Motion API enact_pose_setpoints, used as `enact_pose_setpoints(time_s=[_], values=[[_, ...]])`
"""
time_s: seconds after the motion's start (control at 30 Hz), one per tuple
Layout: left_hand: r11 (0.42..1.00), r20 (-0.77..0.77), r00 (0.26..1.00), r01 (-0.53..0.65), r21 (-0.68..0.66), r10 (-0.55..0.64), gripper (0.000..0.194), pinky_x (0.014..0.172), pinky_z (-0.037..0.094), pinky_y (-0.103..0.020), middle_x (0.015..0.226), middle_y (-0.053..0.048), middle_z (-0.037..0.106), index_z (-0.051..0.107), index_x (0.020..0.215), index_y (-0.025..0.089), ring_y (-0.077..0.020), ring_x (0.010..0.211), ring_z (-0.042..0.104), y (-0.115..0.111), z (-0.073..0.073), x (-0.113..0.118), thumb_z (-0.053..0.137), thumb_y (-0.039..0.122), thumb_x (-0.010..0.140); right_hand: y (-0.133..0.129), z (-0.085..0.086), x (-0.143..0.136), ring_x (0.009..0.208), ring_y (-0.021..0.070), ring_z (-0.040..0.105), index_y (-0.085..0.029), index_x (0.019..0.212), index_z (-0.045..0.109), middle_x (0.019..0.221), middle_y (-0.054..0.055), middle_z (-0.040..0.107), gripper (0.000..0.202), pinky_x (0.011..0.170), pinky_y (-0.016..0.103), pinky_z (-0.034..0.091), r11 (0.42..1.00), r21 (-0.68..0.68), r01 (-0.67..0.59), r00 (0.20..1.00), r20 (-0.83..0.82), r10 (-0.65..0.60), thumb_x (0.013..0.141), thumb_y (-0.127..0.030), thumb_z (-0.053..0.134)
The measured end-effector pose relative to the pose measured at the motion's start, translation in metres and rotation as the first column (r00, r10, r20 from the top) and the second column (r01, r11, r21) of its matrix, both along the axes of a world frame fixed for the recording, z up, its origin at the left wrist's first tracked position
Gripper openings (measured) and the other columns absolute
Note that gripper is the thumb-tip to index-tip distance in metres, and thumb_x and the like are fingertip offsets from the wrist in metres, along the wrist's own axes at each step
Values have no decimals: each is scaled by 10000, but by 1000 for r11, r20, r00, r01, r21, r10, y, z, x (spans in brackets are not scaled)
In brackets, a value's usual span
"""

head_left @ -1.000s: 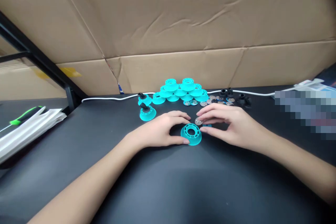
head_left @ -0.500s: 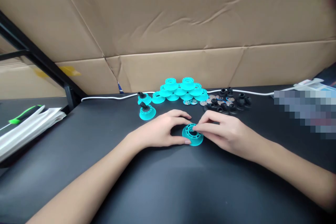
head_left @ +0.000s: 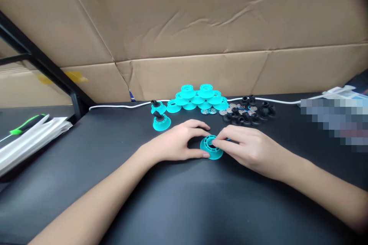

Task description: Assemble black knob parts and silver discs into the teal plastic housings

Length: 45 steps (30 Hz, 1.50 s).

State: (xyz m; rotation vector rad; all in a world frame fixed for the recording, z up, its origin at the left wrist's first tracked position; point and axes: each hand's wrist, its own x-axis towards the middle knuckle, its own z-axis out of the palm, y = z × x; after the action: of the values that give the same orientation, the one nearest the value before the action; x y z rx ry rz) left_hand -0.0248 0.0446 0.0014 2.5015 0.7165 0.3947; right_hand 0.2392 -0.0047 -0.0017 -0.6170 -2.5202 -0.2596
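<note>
A turquoise slotted ring-shaped cone (head_left: pixel 214 154) rests on the black table, wide side down. My left hand (head_left: pixel 184 141) grips its left side between thumb and fingers. The fingertips of my right hand (head_left: pixel 247 145) are pinched together at the ring's central opening; whatever they hold there is too small to make out. Behind my left hand stand two turquoise cones with black pieces in their tops, the nearer one (head_left: pixel 161 123) and the farther one (head_left: pixel 158 107).
Stacked turquoise cones (head_left: pixel 189 103) stand at the back, with metallic discs (head_left: pixel 223 112) and black parts (head_left: pixel 264 111) to their right. A white cable (head_left: pixel 120 106) runs behind. Left are white packets (head_left: pixel 34 141) and a green-black tool (head_left: pixel 28 125); a cardboard wall (head_left: pixel 186 72) rises behind.
My right hand has shifted slightly and its fingers have changed angle at the cone's opening. My left hand keeps its hold, almost unmoved.
</note>
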Motion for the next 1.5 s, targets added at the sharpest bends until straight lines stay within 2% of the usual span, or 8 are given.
enact_pose_setpoints(time_s=[0.27,0.5,0.67,0.83,0.97,1.13,1.3,1.5], values=[[1000,6,1000,-1,-5,1,494,1221,480,-453,1524,-117,621,735,1339,239,-316,1433,582,0,0,0,808,487,917,-6,5,-4,806,237,670,-71,1065,765,917,127,763,254,705,361,547,995,97,-13,999,48,9,1068,-72,511],[1000,0,1000,-2,-6,2,502,1226,478,-456,1528,-116,619,734,1340,235,-314,1436,578,0,-1,-1,806,495,917,-7,7,-1,903,272,705,-63,1147,757,946,133,774,281,777,399,583,997,70,-31,992,127,22,1072,-69,487],[1000,0,1000,-1,-1,1,514,1232,473,-451,1530,-116,617,726,1352,229,-306,1438,577,1,-1,0,807,491,918,-4,3,2,938,281,699,-88,1187,742,975,125,779,277,799,407,585,999,-14,-29,992,121,31,1053,-52,503],[1000,-3,1000,4,-8,-4,511,1230,474,-448,1532,-121,613,728,1354,229,-304,1434,580,1,-1,0,806,487,919,-1,0,3,982,263,694,-135,1278,691,1068,134,756,258,828,390,593,983,-181,-17,1000,9,19,1077,-164,531],[1000,1,1000,8,-10,-8,505,1230,473,-451,1532,-119,615,733,1351,233,-304,1433,580,2,-2,0,803,489,922,-1,3,4,1028,263,695,-155,1255,690,1100,138,741,242,866,397,600,964,-266,-7,1000,10,10,1079,-192,527],[1000,13,1000,-2,-11,2,503,1220,484,-450,1516,-118,623,736,1344,237,-310,1415,597,1,-1,-1,818,477,909,2,8,9,1058,279,714,-174,1258,670,1148,131,749,231,925,428,592,964,-264,23,999,-21,-30,1068,-215,544],[1000,-6,1000,1,3,-1,510,1234,471,-441,1542,-103,607,724,1364,247,-303,1439,575,1,-2,-2,803,488,921,11,5,21,1024,297,725,-186,1168,683,1116,137,751,200,880,439,593,969,-179,171,985,17,-170,1065,-211,513],[1000,-15,1000,-10,-1,10,503,1230,475,-445,1554,-96,598,721,1367,262,-308,1448,569,1,-3,-2,797,490,926,19,-7,30,1020,274,726,-213,1179,678,1183,117,724,198,845,411,605,924,-312,220,971,162,-177,1061,-231,521]])
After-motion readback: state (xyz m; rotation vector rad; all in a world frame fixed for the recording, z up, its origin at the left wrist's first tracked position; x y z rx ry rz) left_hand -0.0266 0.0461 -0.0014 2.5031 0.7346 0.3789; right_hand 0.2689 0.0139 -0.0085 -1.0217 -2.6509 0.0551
